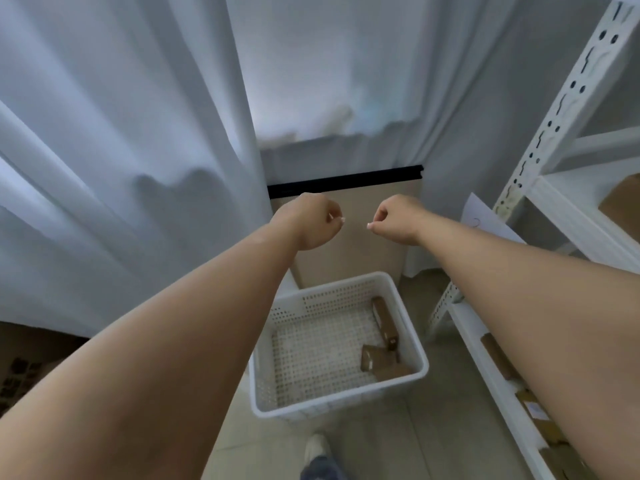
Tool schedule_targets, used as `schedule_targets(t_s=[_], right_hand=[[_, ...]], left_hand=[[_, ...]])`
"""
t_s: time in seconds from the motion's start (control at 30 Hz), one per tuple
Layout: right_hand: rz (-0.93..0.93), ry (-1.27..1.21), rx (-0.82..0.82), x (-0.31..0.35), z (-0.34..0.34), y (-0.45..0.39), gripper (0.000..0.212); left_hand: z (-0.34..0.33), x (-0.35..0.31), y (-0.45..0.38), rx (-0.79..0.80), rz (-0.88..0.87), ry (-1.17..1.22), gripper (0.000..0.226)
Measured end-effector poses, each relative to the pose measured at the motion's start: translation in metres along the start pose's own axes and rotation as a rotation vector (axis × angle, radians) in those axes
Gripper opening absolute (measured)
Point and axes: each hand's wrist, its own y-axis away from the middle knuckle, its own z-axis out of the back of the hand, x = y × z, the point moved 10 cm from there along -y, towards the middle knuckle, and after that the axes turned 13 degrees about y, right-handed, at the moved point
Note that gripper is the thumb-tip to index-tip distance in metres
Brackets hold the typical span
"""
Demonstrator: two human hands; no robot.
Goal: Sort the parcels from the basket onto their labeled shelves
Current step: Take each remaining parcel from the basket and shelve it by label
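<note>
From the head camera, looking down, both arms are stretched out over the white perforated basket [337, 344] on the floor, and neither hand has a parcel. The left hand [311, 221] is clenched into a loose fist above the basket's far rim, holding nothing; the right hand [394, 218] sits just beside it, fingers curled in the same way, also bare of any load. Inside the basket, two brown parcels remain, both tucked against its right wall. The long parcel [384, 322] lies flat with its long axis running from the far rim toward the near rim, close along that wall, its near end carrying what looks like a label, too small to read. The second parcel [381, 365] sits in the near right corner, squatter, its long axis angled across the corner and one end tipped up a little. The rest of the basket floor shows bare mesh. To the right of the basket stands the white shelf rack [554, 220], and its lowest shelf holds several brown parcels [533, 407] in a row, so I'd judge the sorting well advanced with these two left to lift out. A paper sheet [485, 220] hangs on the rack above the basket's right side; its marking is unreadable.
</note>
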Motion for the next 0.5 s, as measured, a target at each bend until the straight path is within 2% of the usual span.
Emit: schedule_targets(t_s=[0.27,0.33,0.43,0.5], right_hand=[[-0.166,-0.059,0.093,-0.044,-0.067,-0.114,0.027],[-0.216,-0.070,0.126,-0.058,-0.100,-0.135,0.026],[-0.271,-0.068,0.233,-0.075,-0.167,-0.155,0.026],[-0.301,-0.058,0.313,-0.089,-0.210,-0.166,0.023]], left_hand=[[-0.073,0.090,-0.113,0.194,0.070,0.095,0.038],[-0.103,0.111,-0.134,0.236,0.084,0.098,0.046],[-0.144,0.132,-0.153,0.214,0.042,0.093,0.065],[-0.177,0.145,-0.163,0.248,0.021,0.117,0.065]])
